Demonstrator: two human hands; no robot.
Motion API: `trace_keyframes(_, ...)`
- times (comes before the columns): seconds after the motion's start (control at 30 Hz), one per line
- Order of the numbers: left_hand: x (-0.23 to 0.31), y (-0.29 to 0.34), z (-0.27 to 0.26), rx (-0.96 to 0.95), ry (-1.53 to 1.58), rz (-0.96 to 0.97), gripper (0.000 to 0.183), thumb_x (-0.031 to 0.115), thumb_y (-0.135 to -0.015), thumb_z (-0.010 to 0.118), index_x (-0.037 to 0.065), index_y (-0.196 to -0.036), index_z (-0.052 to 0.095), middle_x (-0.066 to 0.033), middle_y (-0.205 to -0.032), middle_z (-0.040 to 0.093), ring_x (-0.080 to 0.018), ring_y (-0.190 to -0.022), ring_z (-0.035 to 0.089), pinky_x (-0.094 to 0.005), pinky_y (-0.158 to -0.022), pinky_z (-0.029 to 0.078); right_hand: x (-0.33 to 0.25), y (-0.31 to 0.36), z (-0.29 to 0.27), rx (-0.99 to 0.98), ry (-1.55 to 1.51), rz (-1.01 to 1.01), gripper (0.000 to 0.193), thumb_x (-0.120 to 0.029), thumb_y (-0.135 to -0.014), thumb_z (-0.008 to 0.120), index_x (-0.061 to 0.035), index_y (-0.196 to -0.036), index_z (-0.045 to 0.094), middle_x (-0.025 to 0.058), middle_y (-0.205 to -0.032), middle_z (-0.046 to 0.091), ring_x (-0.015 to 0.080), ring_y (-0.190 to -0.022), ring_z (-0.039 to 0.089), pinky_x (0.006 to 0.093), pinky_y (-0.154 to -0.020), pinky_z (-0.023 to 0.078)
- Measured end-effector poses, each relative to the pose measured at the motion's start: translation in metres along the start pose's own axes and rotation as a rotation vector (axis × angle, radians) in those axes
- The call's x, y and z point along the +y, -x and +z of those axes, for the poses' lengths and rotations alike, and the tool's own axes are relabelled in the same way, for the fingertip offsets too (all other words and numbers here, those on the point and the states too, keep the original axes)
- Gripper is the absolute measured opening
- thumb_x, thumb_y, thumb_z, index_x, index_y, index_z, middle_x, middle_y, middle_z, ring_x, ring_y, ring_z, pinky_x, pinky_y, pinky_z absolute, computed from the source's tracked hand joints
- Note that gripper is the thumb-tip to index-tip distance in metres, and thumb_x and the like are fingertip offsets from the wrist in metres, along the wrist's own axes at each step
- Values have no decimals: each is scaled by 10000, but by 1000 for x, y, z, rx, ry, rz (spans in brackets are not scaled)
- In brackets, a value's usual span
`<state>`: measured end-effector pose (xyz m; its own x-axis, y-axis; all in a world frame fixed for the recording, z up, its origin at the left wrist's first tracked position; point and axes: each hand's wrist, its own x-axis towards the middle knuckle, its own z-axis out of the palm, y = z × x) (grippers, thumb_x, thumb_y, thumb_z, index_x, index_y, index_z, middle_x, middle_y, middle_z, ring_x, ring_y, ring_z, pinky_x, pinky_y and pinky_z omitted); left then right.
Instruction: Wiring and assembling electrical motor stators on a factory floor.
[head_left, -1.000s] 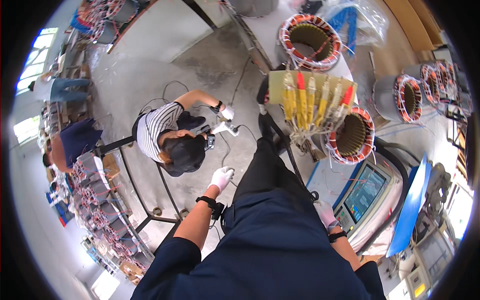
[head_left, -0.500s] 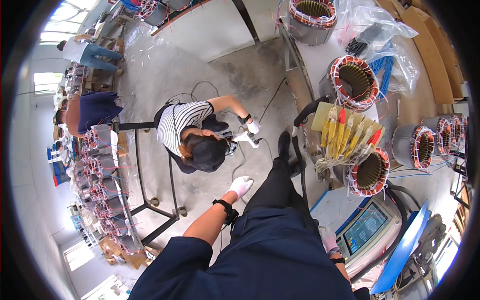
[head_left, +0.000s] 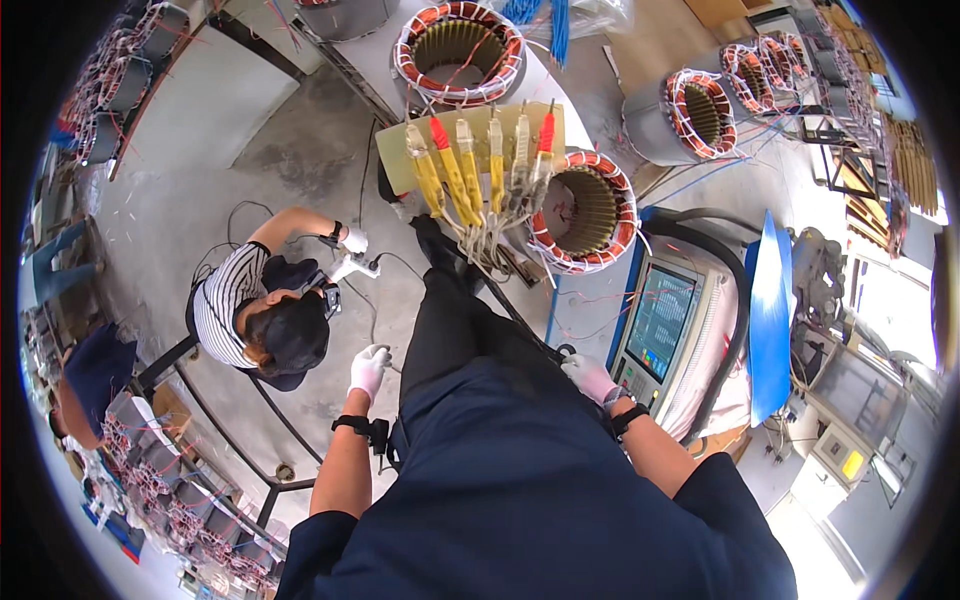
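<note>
My left hand (head_left: 370, 368), in a white glove, hangs over the grey floor beside my left hip. Its fingers are curled in and nothing shows in them. My right hand (head_left: 588, 378), also gloved, is closed at my right hip, against a small black part (head_left: 566, 351) whose kind I cannot make out. Just right of it stands a machine console (head_left: 655, 318) with a lit screen and keys. Ahead is a tan board (head_left: 400, 160) bearing several clip leads (head_left: 465, 165) with yellow, clear and red sleeves. A wound motor stator (head_left: 585, 212) sits beside the board.
Another stator (head_left: 460, 55) stands on the white bench beyond the board, and more (head_left: 700, 115) stand to the right. A person in a striped top (head_left: 228, 312) sits low at left, holding a white tool (head_left: 352, 266). A blue panel (head_left: 770, 320) rises past the console.
My view has swung right, so the bench and console sit nearer the middle. My left hand has drawn back toward my hip. My right hand, partly hidden before, now shows beside the console.
</note>
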<state>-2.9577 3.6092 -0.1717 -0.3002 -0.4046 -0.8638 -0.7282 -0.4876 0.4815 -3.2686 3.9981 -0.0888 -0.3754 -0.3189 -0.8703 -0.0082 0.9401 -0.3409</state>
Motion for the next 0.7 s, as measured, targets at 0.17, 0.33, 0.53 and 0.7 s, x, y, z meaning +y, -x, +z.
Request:
trace_keyframes(0.17,5,4,5,0,-49,-8,287,198,-974,584,0,-1156,686,-92,-953,728,-152,-842,668,-287,-730,498,-3,6,-3,-5,69,-17,344,-284,-924,582,6,-1057,710,212,-979,724,308,-944,702,374,-835,517)
trace_keyframes(0.33,10,6,7,-11,-68,6,297,194,-979,578,-19,-1159,680,-102,-957,729,-164,-854,672,-299,-752,509,-1,6,-4,-11,84,-20,354,-304,-931,556,-12,-1056,713,223,-993,714,339,-966,693,393,-845,517)
trace_keyframes(0.53,5,4,9,-28,-67,67,281,210,-993,558,9,-1157,665,-75,-958,717,-146,-790,673,-276,-690,491,0,6,-3,-24,46,-28,376,-326,-924,538,-20,-1047,719,218,-1027,709,377,-998,674,419,-867,513)
trace_keyframes(0.7,0,2,12,-29,-79,36,273,201,-992,551,11,-1149,669,-65,-946,715,-135,-772,666,-273,-686,489,10,4,2,79,56,-142,355,-344,-926,561,-29,-982,714,227,-949,709,407,-912,671,465,-811,516)
